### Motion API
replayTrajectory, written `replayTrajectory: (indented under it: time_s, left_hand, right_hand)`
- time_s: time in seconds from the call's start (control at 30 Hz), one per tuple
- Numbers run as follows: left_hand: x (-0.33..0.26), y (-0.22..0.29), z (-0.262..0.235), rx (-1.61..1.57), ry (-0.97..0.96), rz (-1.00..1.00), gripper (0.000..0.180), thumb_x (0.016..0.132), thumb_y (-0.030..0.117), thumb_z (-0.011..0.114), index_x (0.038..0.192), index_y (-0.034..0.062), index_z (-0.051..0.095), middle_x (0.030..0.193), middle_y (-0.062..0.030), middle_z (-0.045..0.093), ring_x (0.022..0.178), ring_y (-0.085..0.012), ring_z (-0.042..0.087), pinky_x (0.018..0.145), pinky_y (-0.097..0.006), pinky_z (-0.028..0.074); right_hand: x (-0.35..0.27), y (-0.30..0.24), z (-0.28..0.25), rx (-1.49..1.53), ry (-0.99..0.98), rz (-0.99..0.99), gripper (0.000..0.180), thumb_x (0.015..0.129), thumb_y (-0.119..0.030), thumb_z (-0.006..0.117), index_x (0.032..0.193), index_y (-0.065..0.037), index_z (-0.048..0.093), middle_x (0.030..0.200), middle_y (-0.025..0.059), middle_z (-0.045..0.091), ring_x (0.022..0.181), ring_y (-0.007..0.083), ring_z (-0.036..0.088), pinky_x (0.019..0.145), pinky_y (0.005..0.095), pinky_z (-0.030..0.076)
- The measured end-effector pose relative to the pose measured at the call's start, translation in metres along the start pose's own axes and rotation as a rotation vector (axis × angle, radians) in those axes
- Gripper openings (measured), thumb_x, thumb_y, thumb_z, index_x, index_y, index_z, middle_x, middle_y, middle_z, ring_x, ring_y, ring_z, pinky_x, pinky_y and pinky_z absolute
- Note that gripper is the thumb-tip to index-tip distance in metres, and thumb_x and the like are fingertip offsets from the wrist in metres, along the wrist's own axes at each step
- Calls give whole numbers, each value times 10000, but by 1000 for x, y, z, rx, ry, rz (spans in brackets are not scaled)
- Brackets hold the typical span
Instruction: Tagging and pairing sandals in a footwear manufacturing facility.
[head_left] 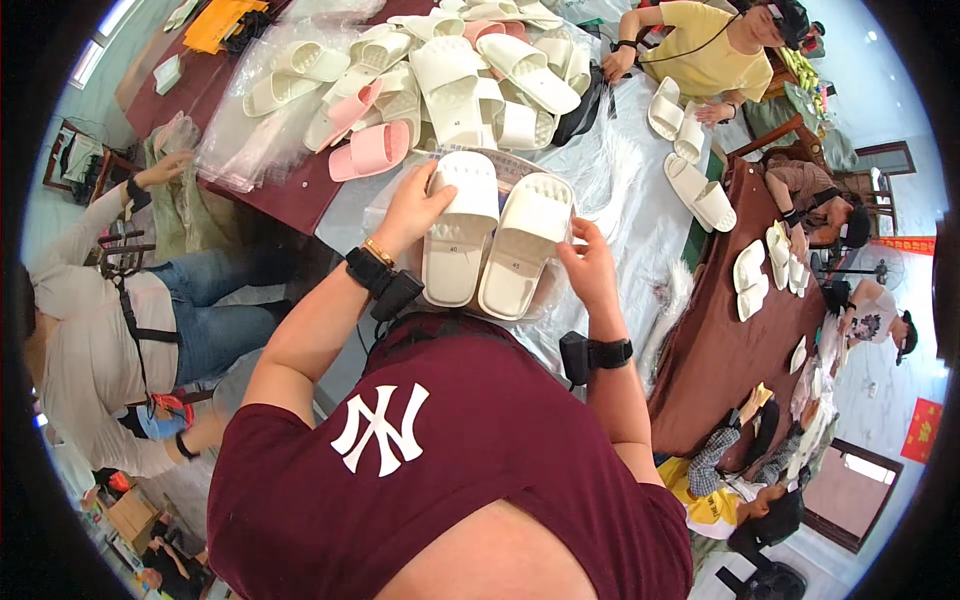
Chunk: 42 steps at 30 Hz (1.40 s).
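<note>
Two white slippers lie side by side in front of me, soles down, their straps at the far end. My left hand (412,208) is closed on the far-left side of the left white slipper (452,262), thumb over its strap. At the outer edge of the right white slipper (512,280), my right hand (588,262) is closed with bent fingers, its fingertips partly hidden. Clear plastic shows around the pair; whether it encloses them I cannot tell. Just beyond is a heap of white slippers (447,85), with a pink slipper (368,152) at its near left.
Clear plastic bags (245,145) lie left of the heap, and more plastic film (615,165) lies to the right. A person in yellow (705,50) handles slippers at the far right. Another person (110,300) stands at my left. A brown table (705,345) at right carries more slippers.
</note>
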<state>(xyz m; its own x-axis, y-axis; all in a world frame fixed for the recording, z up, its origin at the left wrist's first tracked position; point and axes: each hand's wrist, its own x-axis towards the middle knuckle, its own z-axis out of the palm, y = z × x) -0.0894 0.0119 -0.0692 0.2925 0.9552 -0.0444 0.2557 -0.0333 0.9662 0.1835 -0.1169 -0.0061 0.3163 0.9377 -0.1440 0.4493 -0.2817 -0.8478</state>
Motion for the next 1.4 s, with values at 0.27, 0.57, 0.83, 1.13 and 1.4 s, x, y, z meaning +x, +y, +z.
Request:
replayTrajectory:
  time_s: [0.27, 0.57, 0.83, 1.13, 1.4]
  left_hand:
    - [-7, 30, 20, 488, 29, 207, 653, 838, 364, 645, 1307, -55, 472, 1323, -288, 475, 1218, -416, 456, 1045, -451, 348]
    - [-7, 53, 12, 529, -168, 400, 698, 800, 405, 685, 1326, -6, 481, 1396, -237, 423, 1298, -387, 384, 1092, -447, 289]
    - [-4, 52, 8, 587, -214, 435, 724, 765, 410, 717, 1319, 4, 487, 1358, -198, 468, 1271, -357, 416, 1066, -430, 319]
    - [-8, 58, 10, 546, -197, 405, 722, 764, 410, 722, 1319, 16, 481, 1328, -188, 485, 1242, -351, 433, 1052, -424, 336]
    - [-6, 59, 5, 500, -205, 358, 712, 777, 404, 717, 1340, 44, 473, 1344, -184, 474, 1232, -358, 435, 1055, -434, 332]
  right_hand:
    - [18, 7, -9, 138, 33, -25, 405, 830, -115, 623, 1213, 13, 580, 1093, 133, 652, 847, 166, 631, 754, 305, 513]
    - [26, 143, -56, 331, 313, 349, 285, 876, -144, 598, 1133, -23, 618, 960, 27, 641, 812, 122, 605, 700, 271, 487]
    - [33, 227, -13, 505, 141, 735, 357, 836, -78, 620, 1186, -22, 587, 838, 23, 579, 644, 127, 529, 538, 278, 470]
    - [52, 261, 7, 602, 17, 767, 419, 821, -110, 632, 1224, -6, 579, 887, 43, 620, 778, 155, 590, 646, 318, 527]
    - [44, 260, 3, 617, 314, 732, 277, 826, -52, 616, 1097, 2, 637, 811, 44, 627, 628, 159, 585, 546, 287, 485]
